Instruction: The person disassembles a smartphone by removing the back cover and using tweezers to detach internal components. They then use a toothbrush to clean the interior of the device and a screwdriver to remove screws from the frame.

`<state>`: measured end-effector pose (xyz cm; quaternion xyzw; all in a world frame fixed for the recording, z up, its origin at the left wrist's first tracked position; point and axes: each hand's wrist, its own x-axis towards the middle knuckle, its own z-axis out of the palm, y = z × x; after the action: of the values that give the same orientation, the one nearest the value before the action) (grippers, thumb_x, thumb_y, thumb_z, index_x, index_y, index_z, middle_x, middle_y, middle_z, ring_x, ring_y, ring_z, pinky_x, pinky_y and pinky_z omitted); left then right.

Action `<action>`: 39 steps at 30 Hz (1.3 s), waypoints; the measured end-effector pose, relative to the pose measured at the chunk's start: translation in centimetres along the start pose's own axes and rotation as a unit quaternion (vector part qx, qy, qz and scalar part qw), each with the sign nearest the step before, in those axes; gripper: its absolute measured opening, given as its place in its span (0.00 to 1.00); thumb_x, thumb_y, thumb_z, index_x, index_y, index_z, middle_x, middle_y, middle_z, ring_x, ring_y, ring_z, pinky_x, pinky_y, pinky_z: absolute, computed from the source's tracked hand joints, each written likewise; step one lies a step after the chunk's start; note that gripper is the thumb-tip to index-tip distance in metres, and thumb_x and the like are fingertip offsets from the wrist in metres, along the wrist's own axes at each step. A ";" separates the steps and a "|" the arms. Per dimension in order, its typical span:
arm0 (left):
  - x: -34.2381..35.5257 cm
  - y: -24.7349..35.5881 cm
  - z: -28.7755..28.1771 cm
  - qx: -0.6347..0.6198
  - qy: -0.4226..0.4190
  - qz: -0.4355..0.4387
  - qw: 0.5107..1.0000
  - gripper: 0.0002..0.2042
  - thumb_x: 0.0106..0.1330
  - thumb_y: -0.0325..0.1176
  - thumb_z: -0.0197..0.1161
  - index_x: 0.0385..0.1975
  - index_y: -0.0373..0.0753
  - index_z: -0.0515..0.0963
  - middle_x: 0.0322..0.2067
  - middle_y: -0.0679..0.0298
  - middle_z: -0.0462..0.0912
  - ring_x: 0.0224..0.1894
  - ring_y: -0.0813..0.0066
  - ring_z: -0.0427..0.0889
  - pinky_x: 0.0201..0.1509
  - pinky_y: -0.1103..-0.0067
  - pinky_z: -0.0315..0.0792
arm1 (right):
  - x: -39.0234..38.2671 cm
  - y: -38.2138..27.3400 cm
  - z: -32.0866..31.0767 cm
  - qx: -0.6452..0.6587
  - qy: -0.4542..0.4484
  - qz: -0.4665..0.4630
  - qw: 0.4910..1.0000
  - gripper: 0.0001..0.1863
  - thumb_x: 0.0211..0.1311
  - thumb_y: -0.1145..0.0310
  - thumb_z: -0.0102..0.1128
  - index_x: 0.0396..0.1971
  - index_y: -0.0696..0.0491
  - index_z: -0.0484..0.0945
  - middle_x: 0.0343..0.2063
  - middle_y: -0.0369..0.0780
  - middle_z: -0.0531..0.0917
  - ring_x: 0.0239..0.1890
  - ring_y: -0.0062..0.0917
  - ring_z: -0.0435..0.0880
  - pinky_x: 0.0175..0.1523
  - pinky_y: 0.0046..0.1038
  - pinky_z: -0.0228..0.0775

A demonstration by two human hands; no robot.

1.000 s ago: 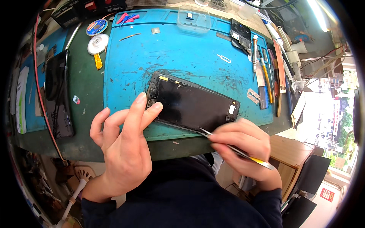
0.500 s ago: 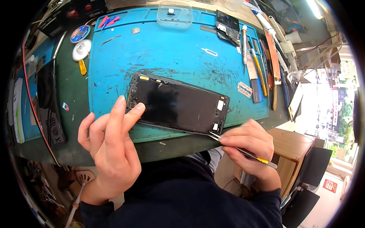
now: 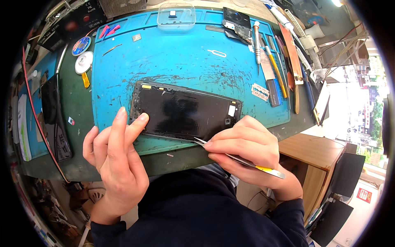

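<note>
Opened phone (image 3: 181, 111) lying on the blue mat (image 3: 164, 61), near its lower edge.
At 8 o'clock, the left hand (image 3: 119, 164) has fingers loosely bent, grasping nothing, one fingertip at the phone's left end; at 5 o'clock, the right hand (image 3: 253, 144) pinches tweezers (image 3: 263, 168), their tips at the 6 o'clock edge. Farther, a clear box (image 3: 176, 27) is at 12 o'clock, a white spool (image 3: 84, 62) at 10.

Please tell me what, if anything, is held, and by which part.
The right hand holds tweezers just behind the tips; the left hand touches the phone's left end.
</note>
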<state>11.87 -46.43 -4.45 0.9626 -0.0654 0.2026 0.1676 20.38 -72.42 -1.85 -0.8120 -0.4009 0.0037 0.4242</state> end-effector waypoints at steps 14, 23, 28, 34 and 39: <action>-0.3 0.0 -0.3 0.007 -0.007 -0.010 1.000 0.27 0.68 0.14 0.56 0.70 0.25 0.69 0.55 0.70 0.91 0.52 0.71 0.80 0.74 0.64 0.58 | -1.7 -0.1 -1.3 -0.039 -0.008 0.032 0.999 0.15 0.50 0.79 0.80 0.40 0.51 0.91 0.35 0.36 0.91 0.32 0.28 0.84 0.37 0.29 0.71; -0.4 0.0 -0.4 -0.003 -0.020 -0.011 1.000 0.26 0.72 0.16 0.53 0.72 0.26 0.67 0.56 0.68 0.90 0.54 0.70 0.80 0.77 0.63 0.56 | -1.4 -0.3 -0.3 -0.042 0.018 0.022 0.999 0.16 0.51 0.79 0.80 0.41 0.51 0.91 0.35 0.35 0.91 0.31 0.28 0.84 0.38 0.29 0.71; -0.3 0.1 -0.3 0.001 -0.026 -0.007 1.000 0.26 0.74 0.16 0.51 0.73 0.27 0.65 0.57 0.67 0.90 0.56 0.70 0.80 0.78 0.63 0.55 | -0.3 -0.5 0.3 -0.025 0.004 0.016 1.000 0.17 0.50 0.80 0.80 0.42 0.51 0.92 0.36 0.35 0.92 0.31 0.26 0.83 0.38 0.28 0.69; -0.2 0.2 -0.1 0.000 0.007 -0.007 1.000 0.26 0.67 0.13 0.58 0.67 0.25 0.73 0.54 0.69 0.91 0.49 0.72 0.81 0.73 0.65 0.58 | -2.3 -0.1 -1.2 -0.047 0.004 0.036 0.998 0.16 0.50 0.78 0.81 0.41 0.51 0.91 0.36 0.35 0.91 0.31 0.28 0.83 0.38 0.30 0.69; -0.1 0.1 0.0 0.000 0.007 -0.001 1.000 0.26 0.66 0.13 0.58 0.67 0.25 0.73 0.54 0.69 0.91 0.49 0.72 0.81 0.72 0.66 0.59 | -0.5 -0.8 -0.2 -0.030 -0.003 0.029 0.999 0.14 0.52 0.81 0.78 0.40 0.52 0.91 0.37 0.37 0.93 0.33 0.27 0.84 0.40 0.29 0.70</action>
<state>11.74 -46.51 -4.41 0.9612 -0.0635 0.2091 0.1686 19.59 -72.63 -1.35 -0.8358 -0.3785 0.0063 0.3977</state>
